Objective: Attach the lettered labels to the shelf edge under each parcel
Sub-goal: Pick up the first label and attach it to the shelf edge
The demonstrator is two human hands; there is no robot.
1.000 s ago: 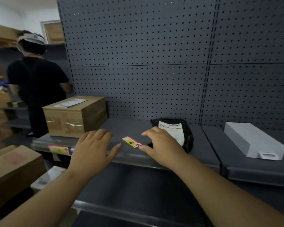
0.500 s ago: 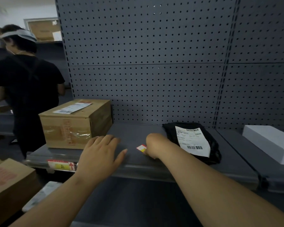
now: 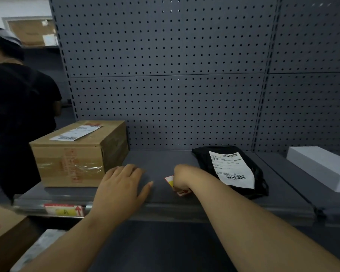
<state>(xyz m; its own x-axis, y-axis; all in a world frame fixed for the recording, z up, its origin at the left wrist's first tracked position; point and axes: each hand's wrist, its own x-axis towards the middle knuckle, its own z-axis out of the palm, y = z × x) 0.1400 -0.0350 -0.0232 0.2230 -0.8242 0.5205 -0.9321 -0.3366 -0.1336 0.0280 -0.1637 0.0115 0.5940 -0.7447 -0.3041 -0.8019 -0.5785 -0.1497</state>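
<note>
Label now under curled right hand

We're closing our right hand over the label, probably pinching it; a second ago it was lying free.

My left hand and right hand are bare. My left forearm and right forearm are bare too, uncovered right back to where they leave view.
</note>
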